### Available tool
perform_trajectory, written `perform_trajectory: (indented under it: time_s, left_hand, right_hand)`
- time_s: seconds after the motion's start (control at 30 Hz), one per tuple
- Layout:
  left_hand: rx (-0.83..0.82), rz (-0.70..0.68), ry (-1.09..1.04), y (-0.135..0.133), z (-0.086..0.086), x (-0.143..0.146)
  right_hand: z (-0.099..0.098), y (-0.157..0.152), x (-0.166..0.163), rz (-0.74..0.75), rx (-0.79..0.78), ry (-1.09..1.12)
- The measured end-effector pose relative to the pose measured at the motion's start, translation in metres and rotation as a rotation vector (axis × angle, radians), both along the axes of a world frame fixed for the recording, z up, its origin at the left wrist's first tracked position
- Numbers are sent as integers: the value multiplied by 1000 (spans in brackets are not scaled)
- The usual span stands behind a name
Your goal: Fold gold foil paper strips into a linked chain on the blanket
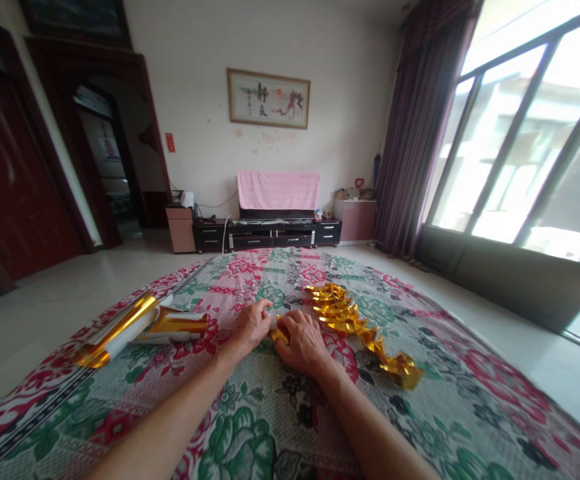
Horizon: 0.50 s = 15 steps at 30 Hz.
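Observation:
A long chain of folded gold foil (343, 313) lies on a floral blanket (280, 413), running from the middle out to a crumpled end at the right. My left hand (253, 323) and my right hand (303, 341) are side by side, both closed on the near end of the gold foil chain, with a bit of gold showing between them. A roll of gold foil paper (120, 328) with a white underside lies to the left of my left hand, partly unrolled.
The blanket covers a pale tiled floor (45, 300). A low black TV cabinet (267, 233) with a pink cloth over the screen stands against the far wall. Tall windows and a dark curtain fill the right side. Dark wooden doors are at the left.

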State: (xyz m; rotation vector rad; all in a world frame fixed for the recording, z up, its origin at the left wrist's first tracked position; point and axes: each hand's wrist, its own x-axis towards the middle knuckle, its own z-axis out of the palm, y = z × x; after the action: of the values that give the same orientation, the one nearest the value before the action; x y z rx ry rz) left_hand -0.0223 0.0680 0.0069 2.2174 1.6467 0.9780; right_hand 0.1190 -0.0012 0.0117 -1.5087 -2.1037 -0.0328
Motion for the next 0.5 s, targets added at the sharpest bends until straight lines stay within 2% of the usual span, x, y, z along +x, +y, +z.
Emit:
perform_trajectory:
  time_s: [0.3, 0.5]
  left_hand:
    - [4, 61, 36, -4, -1, -3]
    - [66, 36, 90, -6, -3, -3]
  right_hand:
    - [0, 2, -1, -17, -44, -48]
    - [3, 1, -2, -44, -85, -79]
